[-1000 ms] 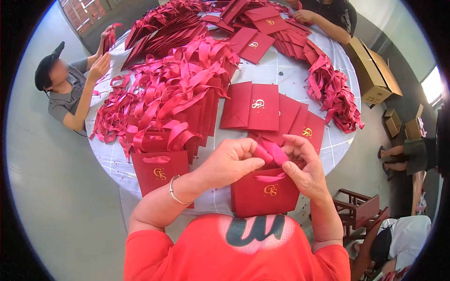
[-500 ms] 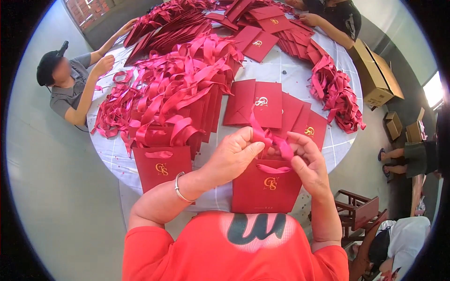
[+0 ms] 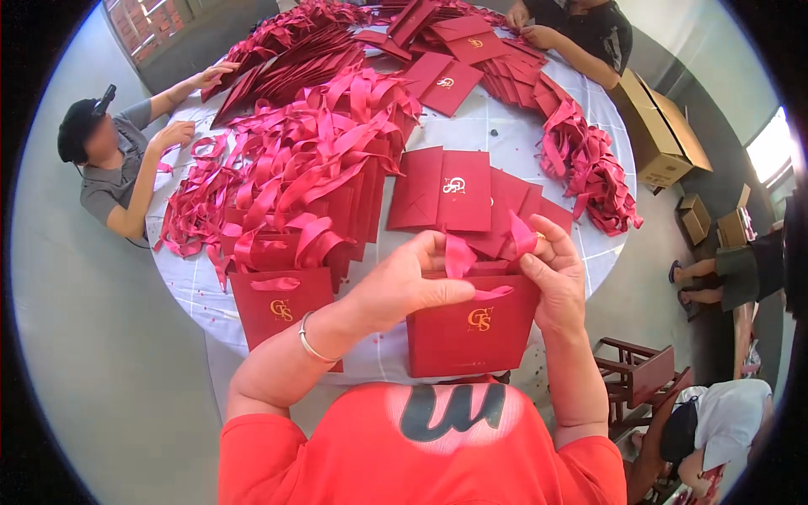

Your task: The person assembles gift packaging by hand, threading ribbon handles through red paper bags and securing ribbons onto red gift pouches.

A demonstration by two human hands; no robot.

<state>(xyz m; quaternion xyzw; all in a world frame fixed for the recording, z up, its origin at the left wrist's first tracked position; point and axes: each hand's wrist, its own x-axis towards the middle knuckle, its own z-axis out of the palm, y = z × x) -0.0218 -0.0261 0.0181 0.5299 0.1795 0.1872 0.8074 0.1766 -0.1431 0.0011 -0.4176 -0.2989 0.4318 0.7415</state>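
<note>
Table [image 3: 530,139]: ribboned bags [image 3: 355,202] are piled, flat bags [image 3: 425,192] apparently pending; untied ribbon [image 3: 458,256] is held by left hand [image 3: 404,278] and right hand [image 3: 559,276].

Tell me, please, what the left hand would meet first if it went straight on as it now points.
Past the ribbon it holds, the left hand would probably meet the ribbon in the right hand, though depth is unclear.

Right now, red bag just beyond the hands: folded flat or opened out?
Folded flat: the red bag lies thin and unopened, its creased left panel turned over its face.
</note>
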